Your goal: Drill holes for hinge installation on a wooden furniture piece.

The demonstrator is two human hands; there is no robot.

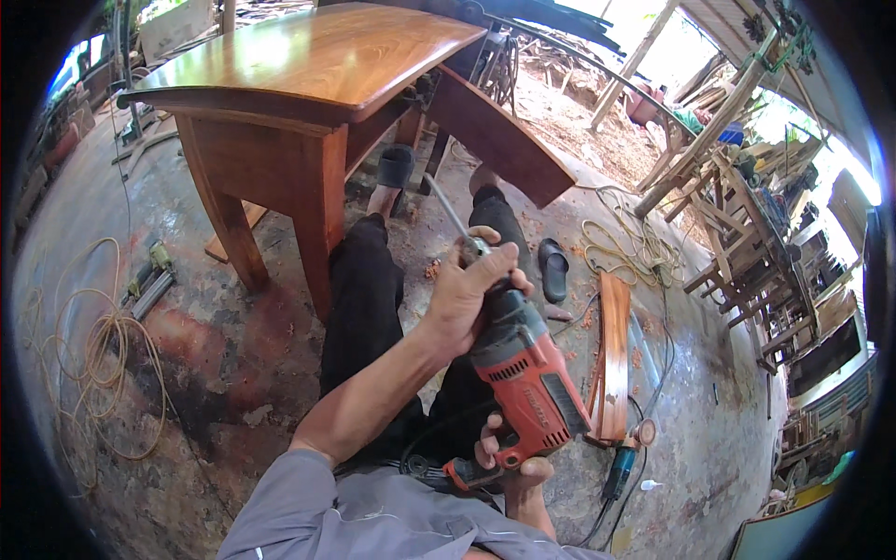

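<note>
In the head view, a red drill (534, 392) is held over the lap, its long bit (446, 207) angled up and forward. The left hand (464, 297) has its fingers wrapped round the nose of the drill, near the chuck (477, 248); the fingers of the right hand (528, 473) are curled round the rear handle. Whether one presses the trigger, I cannot tell.

With a hand so close to the chuck, this grip looks right only for a motor at rest, so the trigger should be left alone. The right hand is best bearing the weight, freeing the left to steady or turn the front. The tip would be best aimed clear of the legs (362, 280) and the glossy table (308, 56).
</note>
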